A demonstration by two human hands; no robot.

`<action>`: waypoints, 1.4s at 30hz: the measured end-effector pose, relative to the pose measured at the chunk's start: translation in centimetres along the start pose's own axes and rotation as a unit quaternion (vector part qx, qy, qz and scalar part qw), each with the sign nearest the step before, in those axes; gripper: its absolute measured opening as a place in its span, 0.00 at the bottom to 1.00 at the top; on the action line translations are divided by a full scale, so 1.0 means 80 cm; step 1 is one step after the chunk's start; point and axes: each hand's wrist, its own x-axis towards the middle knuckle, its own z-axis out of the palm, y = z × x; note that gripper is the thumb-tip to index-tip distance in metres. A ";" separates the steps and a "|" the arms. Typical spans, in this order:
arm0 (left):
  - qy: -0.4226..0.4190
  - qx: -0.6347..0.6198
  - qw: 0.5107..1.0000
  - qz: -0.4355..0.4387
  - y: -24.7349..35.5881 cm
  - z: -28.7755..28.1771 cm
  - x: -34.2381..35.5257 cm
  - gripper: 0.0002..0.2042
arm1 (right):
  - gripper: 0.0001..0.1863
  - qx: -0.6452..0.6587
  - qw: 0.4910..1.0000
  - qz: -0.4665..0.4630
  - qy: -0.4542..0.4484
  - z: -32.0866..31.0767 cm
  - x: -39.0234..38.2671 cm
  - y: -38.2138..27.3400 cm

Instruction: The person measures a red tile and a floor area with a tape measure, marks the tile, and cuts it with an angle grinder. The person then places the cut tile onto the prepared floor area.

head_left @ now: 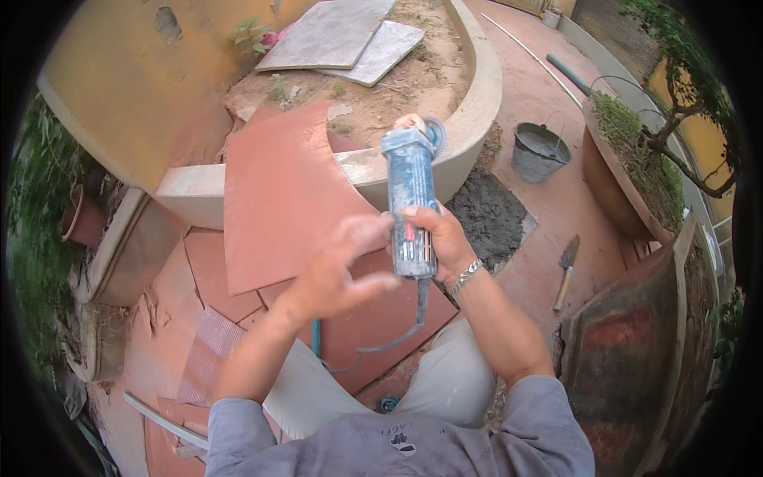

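My right hand point(450, 245) is wrapped round the rear body of a blue, dust-caked angle grinder point(411, 179). The tool is held up in front of me, its head and disc pointing away and its cord hanging from the near end. Beside the grinder's left side, my left hand point(338, 266) has its thumb and fingers apart and is smeared by motion; its fingertips come close to the body, though contact is hard to make out. Beyond the left hand, a large terracotta-coloured tile point(278, 191) with a curved cut edge leans against the low planter wall point(191, 181).
Grey wet mortar point(486, 219) is spread on the floor at right, near a dark bucket point(540, 153) and a trowel point(566, 274). Two pale slabs point(334, 36) lie in the planter bed. A large plant trough point(628, 175) stands far right. A metal bar point(163, 420) lies at lower left.
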 end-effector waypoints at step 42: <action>0.538 -0.509 0.540 -0.399 -0.170 0.049 -0.166 0.18 | 0.55 -0.504 0.851 0.139 -0.048 -0.030 -0.040 0.024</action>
